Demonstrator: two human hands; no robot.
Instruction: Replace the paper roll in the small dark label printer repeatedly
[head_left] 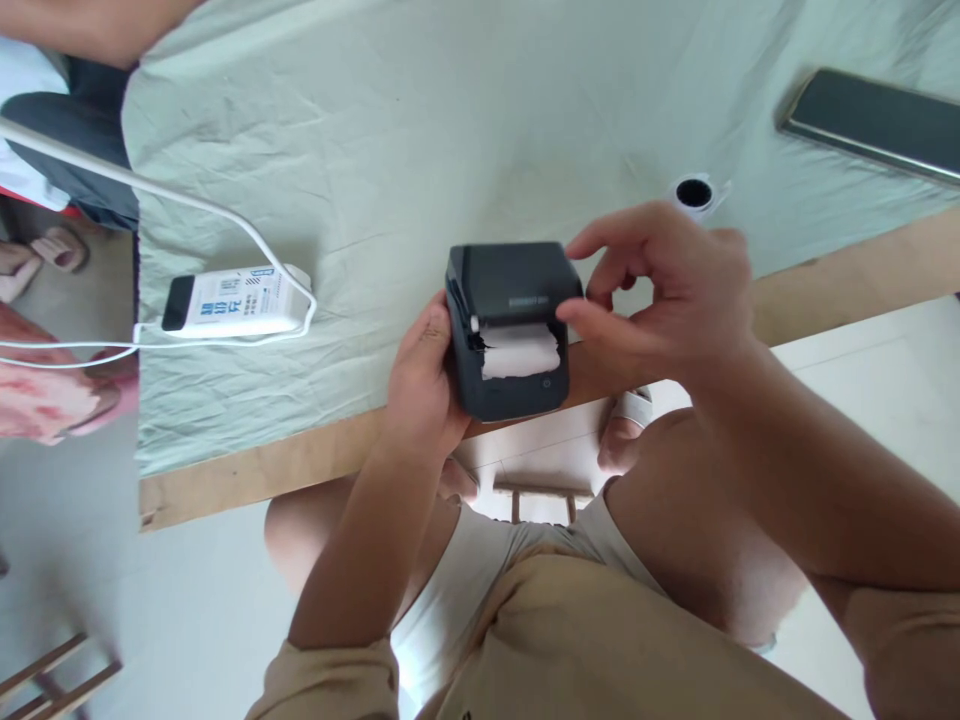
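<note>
A small black label printer (514, 285) is held over the table's near edge, with white paper (521, 352) showing in the gap below its lid. My left hand (426, 375) grips the printer's left side, thumb along the edge and the other fingers hidden behind it. At the printer's right side is my right hand (660, 290), its thumb and index finger spread apart by the lid's right corners. Its other fingers are curled, and nothing is between them.
Green cloth (375, 150) covers the wooden table (262, 465). A white device with cables (247, 302) lies at left, a small roll (694, 194) beyond my right hand, and a dark case (877, 125) at far right. Another person's arm (97, 25) shows top left.
</note>
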